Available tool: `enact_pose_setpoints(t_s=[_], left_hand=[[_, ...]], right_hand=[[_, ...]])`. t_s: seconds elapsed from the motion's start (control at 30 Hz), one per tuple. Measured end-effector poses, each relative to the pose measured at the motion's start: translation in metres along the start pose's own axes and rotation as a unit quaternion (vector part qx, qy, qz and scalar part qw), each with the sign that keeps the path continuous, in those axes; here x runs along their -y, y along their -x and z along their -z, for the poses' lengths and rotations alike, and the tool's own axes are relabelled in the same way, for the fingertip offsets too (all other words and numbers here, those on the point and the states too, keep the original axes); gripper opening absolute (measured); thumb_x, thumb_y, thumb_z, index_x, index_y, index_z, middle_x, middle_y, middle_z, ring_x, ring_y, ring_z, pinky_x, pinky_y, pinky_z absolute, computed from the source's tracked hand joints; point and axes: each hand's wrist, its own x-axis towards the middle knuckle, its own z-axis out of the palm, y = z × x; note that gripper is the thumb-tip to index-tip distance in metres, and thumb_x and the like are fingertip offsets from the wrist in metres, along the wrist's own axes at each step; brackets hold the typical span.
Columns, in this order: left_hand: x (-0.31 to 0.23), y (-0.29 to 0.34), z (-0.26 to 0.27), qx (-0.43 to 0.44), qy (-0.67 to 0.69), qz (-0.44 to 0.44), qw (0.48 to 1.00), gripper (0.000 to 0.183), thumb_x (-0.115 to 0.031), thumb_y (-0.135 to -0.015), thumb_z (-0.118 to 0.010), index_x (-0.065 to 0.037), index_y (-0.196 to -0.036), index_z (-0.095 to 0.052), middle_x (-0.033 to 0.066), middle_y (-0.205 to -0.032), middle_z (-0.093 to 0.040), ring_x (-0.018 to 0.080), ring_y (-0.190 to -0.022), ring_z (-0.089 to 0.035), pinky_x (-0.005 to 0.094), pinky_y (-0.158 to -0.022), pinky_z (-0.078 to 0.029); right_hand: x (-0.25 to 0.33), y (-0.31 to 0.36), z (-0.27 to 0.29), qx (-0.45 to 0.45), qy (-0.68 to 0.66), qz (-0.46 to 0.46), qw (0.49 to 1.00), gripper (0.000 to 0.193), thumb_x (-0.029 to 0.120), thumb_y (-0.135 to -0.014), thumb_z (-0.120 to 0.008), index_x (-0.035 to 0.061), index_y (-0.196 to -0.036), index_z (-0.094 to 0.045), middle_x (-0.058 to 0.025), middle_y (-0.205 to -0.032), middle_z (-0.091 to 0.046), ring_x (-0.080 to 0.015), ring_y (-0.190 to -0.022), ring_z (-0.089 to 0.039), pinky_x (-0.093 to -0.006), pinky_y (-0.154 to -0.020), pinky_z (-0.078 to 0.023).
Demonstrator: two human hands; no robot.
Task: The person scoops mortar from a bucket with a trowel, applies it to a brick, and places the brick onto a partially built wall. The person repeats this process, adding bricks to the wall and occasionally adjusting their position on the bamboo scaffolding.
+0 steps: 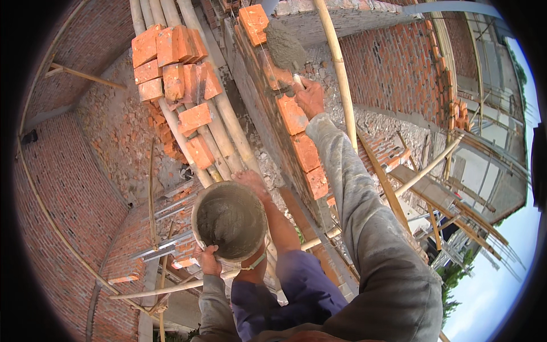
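My left hand grips the near left rim of a round bucket. Wet grey mortar lies inside it, heaped toward the left. My right arm reaches far forward over a brick wall, and its hand is closed around the pale handle of a trowel. Grey mortar covers the trowel's blade, which lies at or just over the wall top; contact is unclear. Orange bricks run in a row along the wall on the near side of the trowel. Another brick sits beyond it.
A stack of loose bricks rests on bamboo poles left of the wall. My bare foot stands on the poles beside the bucket. An upright bamboo pole rises right of my right hand. Rubble lies far below.
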Motion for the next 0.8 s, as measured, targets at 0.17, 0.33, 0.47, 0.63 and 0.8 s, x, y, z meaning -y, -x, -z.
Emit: enact_pose_setpoints(t_s=[0.17, 0.33, 0.47, 0.63, 0.8], left_hand=[[0.005, 0.011, 0.011, -0.006, 0.005, -0.002, 1.0, 0.052, 0.006, -0.07, -0.064, 0.0, -0.121, -0.071, 0.0071, -0.115, -0.074, 0.0213, -0.098, -0.07, 0.037, -0.094, -0.057], [0.007, 0.013, 0.005, -0.001, -0.012, -0.009, 1.0, 0.05, 0.006, -0.071, -0.063, 0.0, -0.119, -0.072, 0.0062, -0.112, -0.074, 0.0202, -0.096, -0.069, 0.0352, -0.091, -0.056], [0.007, 0.008, -0.004, 0.011, -0.03, -0.027, 0.999, 0.048, 0.005, -0.073, -0.061, -0.001, -0.12, -0.07, 0.0056, -0.111, -0.073, 0.0196, -0.095, -0.069, 0.0335, -0.09, -0.055], [-0.007, 0.0, -0.04, -0.013, 0.026, -0.035, 0.999, 0.041, 0.007, -0.075, -0.061, 0.0, -0.114, -0.071, 0.0058, -0.107, -0.073, 0.0182, -0.092, -0.068, 0.0327, -0.089, -0.054], [-0.041, -0.014, -0.098, -0.002, 0.017, -0.092, 0.996, 0.029, 0.009, -0.076, -0.061, 0.003, -0.103, -0.071, 0.0038, -0.097, -0.072, 0.0146, -0.084, -0.064, 0.0313, -0.08, -0.053]], right_hand=[[0.009, -0.003, -0.043, -0.126, 0.173, 0.115, 0.97, 0.026, 0.017, -0.087, -0.072, -0.0008, -0.105, -0.076, -0.0294, -0.083, -0.072, -0.0469, -0.082, -0.071, -0.0513, -0.077, -0.055], [0.017, 0.005, -0.034, -0.106, 0.217, 0.126, 0.962, 0.032, 0.017, -0.087, -0.073, -0.0027, -0.112, -0.075, -0.0312, -0.092, -0.073, -0.0488, -0.094, -0.073, -0.0507, -0.082, -0.057], [0.017, 0.008, -0.015, -0.132, 0.212, 0.175, 0.952, 0.03, 0.015, -0.09, -0.073, -0.0036, -0.114, -0.073, -0.0286, -0.095, -0.073, -0.0447, -0.089, -0.073, -0.0511, -0.079, -0.056], [0.018, 0.078, 0.048, -0.011, -0.018, 0.055, 0.998, 0.032, 0.017, -0.093, -0.075, -0.0005, -0.12, -0.074, -0.019, -0.085, -0.067, -0.0263, -0.073, -0.067, -0.0414, -0.07, -0.053], [0.037, 0.194, 0.104, 0.3, 0.107, 0.166, 0.933, 0.031, 0.016, -0.097, -0.073, -0.0015, -0.123, -0.074, -0.0087, -0.084, -0.069, -0.0153, -0.073, -0.066, -0.0366, -0.062, -0.053]])
